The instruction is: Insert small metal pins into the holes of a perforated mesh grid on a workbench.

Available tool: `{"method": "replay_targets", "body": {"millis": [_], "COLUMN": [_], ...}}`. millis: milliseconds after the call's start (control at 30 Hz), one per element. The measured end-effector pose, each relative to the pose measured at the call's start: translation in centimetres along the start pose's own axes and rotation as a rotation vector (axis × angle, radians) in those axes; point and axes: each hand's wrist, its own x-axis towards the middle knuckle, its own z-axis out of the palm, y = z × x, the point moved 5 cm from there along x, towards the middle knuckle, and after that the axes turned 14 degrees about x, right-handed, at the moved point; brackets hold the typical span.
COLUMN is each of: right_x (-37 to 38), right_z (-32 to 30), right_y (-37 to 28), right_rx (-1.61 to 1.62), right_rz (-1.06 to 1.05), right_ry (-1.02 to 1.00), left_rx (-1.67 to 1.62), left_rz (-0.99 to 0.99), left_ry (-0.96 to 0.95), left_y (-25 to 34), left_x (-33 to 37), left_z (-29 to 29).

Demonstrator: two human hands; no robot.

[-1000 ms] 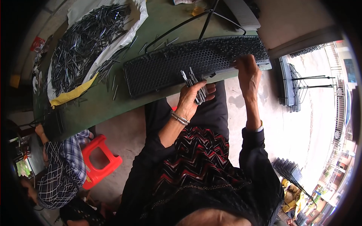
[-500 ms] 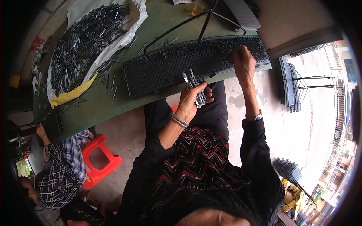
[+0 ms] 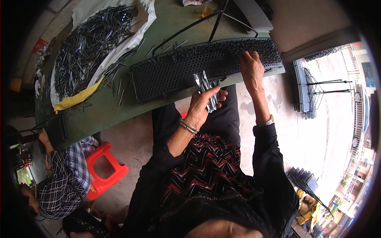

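My left hand [image 3: 199, 105] is closed around a bundle of thin, shiny strips [image 3: 204, 85], which stick out past the thumb toward the panel. A long black perforated panel [image 3: 166, 75] lies along the near edge of the table, with many small dark pieces standing in its holes along the far side and right part. Over that right part, my right hand [image 3: 252, 73] has its fingertips pinched together at the surface. Whatever they grip, if anything, is too small or hidden to make out.
A white sack [image 3: 147, 20] heaped with loose dark strips lies open on the green table [image 3: 107, 121]. Black rods [image 3: 216, 25] rise behind the panel. At left, a co-worker's hand [image 3: 43, 137] is near the table, beside a red stool [image 3: 123, 170]. Stacked racks [image 3: 303, 89] stand at right.
My right hand has shifted slightly left across the panel, its fingers now bent down more visibly. The left hand and its bundle have barely moved.
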Motion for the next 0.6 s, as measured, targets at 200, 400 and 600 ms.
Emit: {"method": "replay_targets", "body": {"millis": [200,400,600], "right_x": [-0.2,-1.0,-4.0], "right_z": [-0.5,-0.9,-1.0], "right_y": [-0.1,-0.5,-3.5], "right_rx": [-0.123,-0.127,0.610], "right_rz": [0.050,0.106,0.353], "right_ry": [0.033,0.032,-0.471], "left_rx": [0.044,0.062,0.074], "left_rz": [0.005,0.015,0.013], "left_ry": [-0.018,-0.018,0.010], "left_y": [0.7,0.9,0.6], "left_x": [-0.4,-0.8,-1.0], "left_z": [0.3,0.7,0.6]}}
